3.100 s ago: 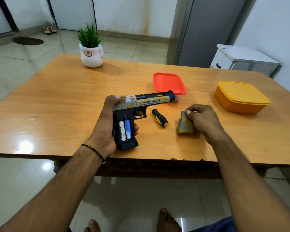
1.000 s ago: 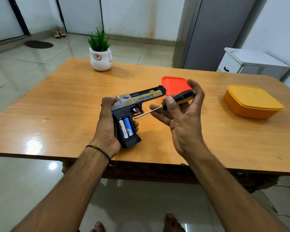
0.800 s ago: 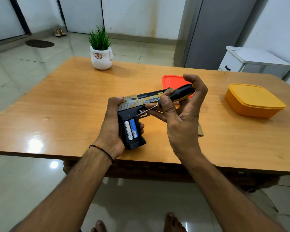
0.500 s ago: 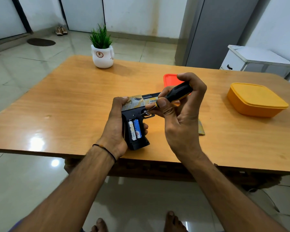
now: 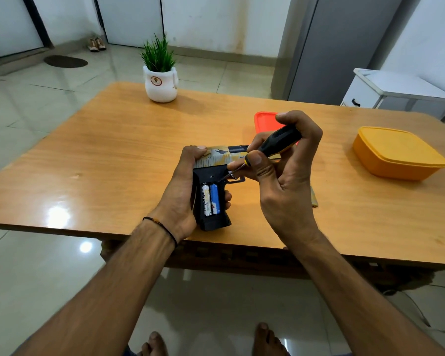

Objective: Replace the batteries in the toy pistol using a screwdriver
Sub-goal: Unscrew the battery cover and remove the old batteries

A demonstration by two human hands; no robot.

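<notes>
Nearest, the left hand wraps the pistol by its grip, fingers closed around it, bracing it on the table with the open bay and two batteries facing up. Just right, the right hand pinches the screwdriver, its tip angled down toward the bay's top, probably to lever a cell out. Farther off sit a red lid, a yellow box and a plant.
</notes>
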